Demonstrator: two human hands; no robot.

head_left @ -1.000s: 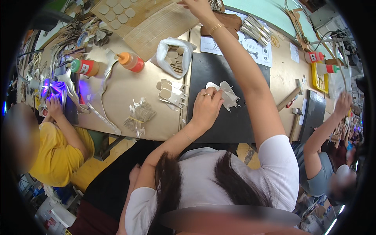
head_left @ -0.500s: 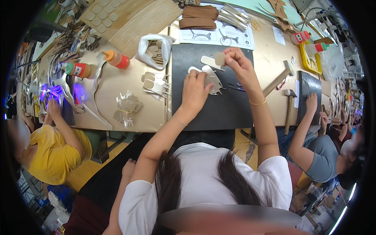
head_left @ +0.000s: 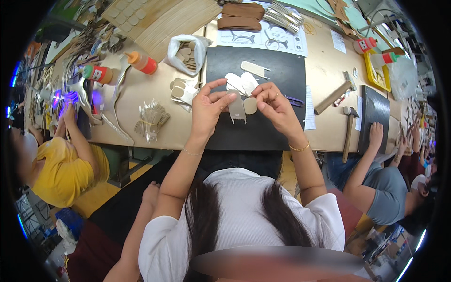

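Observation:
Above a black mat (head_left: 221, 136), my left hand (head_left: 207, 107) pinches a flat grey-beige tab (head_left: 237, 110) with two thin prongs at its lower end. My right hand (head_left: 281, 113) holds a small rounded beige piece (head_left: 250, 106) between its fingertips, close beside the tab's right edge. Whether the two touch I cannot tell. Just beyond my hands, several white tabs (head_left: 249, 82) lie overlapping on the mat, and one more pale tab (head_left: 255, 69) lies farther back. Purple-handled snips (head_left: 294, 101) rest by my right hand.
Left of the mat are a stack of tabs (head_left: 184, 91), a rubber-banded bundle (head_left: 152, 120), a plastic bag (head_left: 174, 54) of rounded pieces and an orange bottle (head_left: 142, 63). To the right lie a hammer (head_left: 348, 134) and a thick wooden handle (head_left: 332, 97). Co-workers sit on both sides.
My left hand has lifted a tab off the mat and drawn it toward me. The right hand has come down and nearer with the rounded piece, bringing it beside the tab.

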